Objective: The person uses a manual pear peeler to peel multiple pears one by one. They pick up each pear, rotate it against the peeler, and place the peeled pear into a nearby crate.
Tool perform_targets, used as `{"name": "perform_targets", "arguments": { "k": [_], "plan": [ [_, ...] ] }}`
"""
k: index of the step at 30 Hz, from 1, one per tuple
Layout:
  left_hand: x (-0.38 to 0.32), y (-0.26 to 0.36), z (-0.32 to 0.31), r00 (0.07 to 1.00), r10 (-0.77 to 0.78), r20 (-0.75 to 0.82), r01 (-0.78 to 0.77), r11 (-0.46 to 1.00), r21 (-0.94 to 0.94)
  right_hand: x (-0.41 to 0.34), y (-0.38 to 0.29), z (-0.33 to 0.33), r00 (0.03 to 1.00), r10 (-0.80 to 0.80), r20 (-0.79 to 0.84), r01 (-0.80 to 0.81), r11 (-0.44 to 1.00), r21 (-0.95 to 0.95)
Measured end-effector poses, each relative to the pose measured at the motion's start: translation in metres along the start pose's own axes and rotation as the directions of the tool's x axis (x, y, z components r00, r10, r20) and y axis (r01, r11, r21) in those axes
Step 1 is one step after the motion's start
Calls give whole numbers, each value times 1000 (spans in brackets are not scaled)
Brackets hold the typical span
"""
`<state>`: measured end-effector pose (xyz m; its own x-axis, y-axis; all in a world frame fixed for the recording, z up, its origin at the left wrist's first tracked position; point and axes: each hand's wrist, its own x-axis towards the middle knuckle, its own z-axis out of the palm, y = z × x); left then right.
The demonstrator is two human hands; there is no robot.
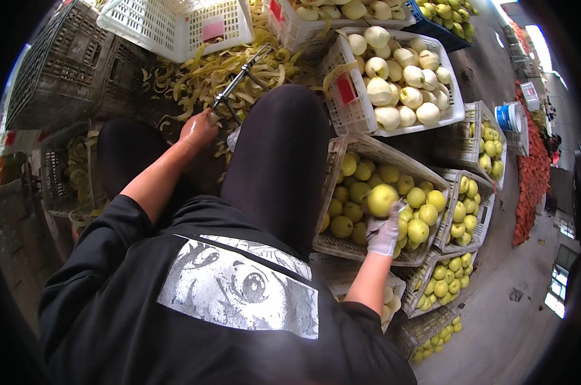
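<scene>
My left hand [200, 129] is closed around the handle end of a metal rod device [235, 83], which reaches up over a heap of fruit peels [194, 62]. On my right hand [385, 231] is a pale glove. It holds a yellow-green pear [383, 200] above a plastic crate [385, 146] of unpeeled pears. A small metal tool [401, 206] shows by the gloved fingers; its shape is partly hidden. Peeled white pears [412, 75] fill a white crate [459, 103] beyond the unpeeled ones.
An upright white crate [151, 29] stands behind the peels. Dark crates [74, 53] are at upper left. More crates of pears [463, 211] line the right side, with a white and blue bucket [508, 118] and a reddish heap [531, 178] farther off.
</scene>
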<state>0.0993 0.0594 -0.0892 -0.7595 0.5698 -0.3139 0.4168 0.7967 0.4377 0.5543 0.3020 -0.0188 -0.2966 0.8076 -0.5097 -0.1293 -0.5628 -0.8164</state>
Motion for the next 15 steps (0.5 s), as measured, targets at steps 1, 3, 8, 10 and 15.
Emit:
{"name": "perform_targets", "arguments": {
  "k": [1, 3, 8, 10, 15],
  "plan": [
    [-1, 1, -1, 1000, -6, 8, 6, 1000, 2, 15, -4, 21, 974, -140, 181, 105, 976, 190],
    [-2, 2, -2, 1000, -2, -6, 2, 1000, 10, 47, -28, 59, 840, -45, 541, -210, 892, 400],
    [-6, 4, -3, 1000, -11, -17, 11, 1000, 12, 146, -49, 193, 663, 141, 735, -429, 877, 218],
    [-8, 4, -4, 1000, -6, -1, 6, 1000, -7, 174, -45, 246, 712, 119, 692, -309, 938, 156],
    [-10, 7, -5, 999, -23, 36, 24, 999, -39, 206, 5, 342, 778, 92, 621, -72, 996, -58]
  ]
}}
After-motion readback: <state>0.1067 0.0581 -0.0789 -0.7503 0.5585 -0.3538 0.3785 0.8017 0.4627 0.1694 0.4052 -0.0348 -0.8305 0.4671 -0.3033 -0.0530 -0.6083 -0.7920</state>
